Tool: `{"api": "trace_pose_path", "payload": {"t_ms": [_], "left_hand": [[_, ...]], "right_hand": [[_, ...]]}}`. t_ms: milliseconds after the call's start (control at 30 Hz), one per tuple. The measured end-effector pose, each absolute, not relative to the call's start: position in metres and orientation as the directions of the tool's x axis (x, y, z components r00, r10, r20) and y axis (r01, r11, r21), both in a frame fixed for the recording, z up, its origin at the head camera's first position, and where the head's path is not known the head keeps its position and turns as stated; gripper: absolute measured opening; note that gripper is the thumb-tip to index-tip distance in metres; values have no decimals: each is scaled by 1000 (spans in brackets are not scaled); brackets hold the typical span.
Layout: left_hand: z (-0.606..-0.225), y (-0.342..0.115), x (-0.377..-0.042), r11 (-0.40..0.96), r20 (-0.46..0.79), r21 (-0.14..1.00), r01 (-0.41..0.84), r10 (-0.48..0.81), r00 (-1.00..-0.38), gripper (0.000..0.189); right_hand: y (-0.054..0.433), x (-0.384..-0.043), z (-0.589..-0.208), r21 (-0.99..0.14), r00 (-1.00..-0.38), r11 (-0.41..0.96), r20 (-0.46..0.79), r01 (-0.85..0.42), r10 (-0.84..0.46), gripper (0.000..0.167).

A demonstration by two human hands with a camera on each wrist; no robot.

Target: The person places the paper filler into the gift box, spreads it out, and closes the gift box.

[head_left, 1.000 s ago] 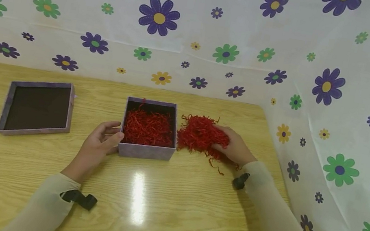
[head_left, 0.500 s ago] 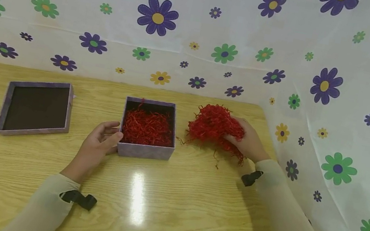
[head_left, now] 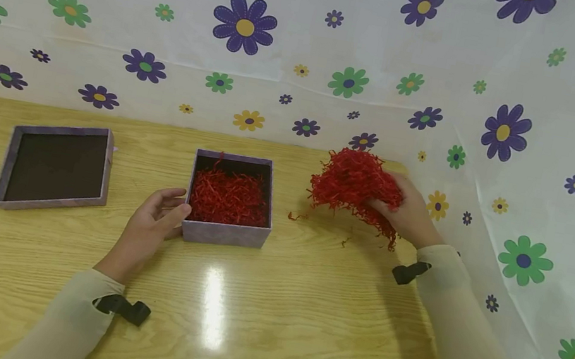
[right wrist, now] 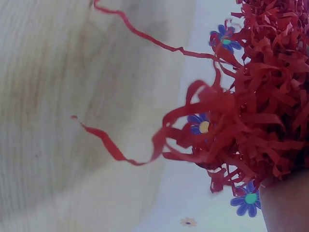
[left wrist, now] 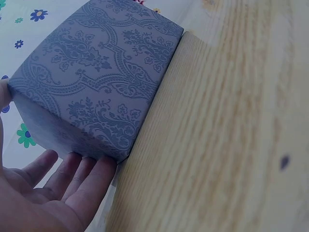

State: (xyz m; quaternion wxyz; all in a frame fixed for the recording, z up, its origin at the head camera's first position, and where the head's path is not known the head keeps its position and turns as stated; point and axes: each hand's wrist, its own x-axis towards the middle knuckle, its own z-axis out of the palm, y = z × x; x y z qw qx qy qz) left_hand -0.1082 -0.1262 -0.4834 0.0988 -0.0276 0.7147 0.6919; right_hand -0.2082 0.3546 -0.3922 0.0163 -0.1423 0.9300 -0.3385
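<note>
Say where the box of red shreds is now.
In the head view, left of centre, the box stands on the table, between the shallow tray and the red bundle in the right hand; the left hand touches its left side.

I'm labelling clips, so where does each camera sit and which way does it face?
Head: on the person's head, facing forward and down at the table; left hand, right hand and both sleeves show.
Left wrist: on that wrist, facing the patterned box; left fingers and palm show.
Right wrist: on that wrist, facing the red shredded paper; a bit of that hand shows.
Shared: head and left wrist both show the box; head and right wrist, the paper.
</note>
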Motion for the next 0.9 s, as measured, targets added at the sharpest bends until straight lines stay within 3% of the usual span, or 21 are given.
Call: {"api": "trace_pose_path", "payload": {"t_ms": [467,900], "left_hand": [[-483,-125,-107,25,-177,984,-176,101,-979,61],[-482,-126,-108,26,-183,983,-182,106,-977,62]], "right_hand": [[352,-209,-363,-625,-960,734,109,-267,-257,59],[335,-206,-346,-597,-931,719,157,-355,-329,61]]}}
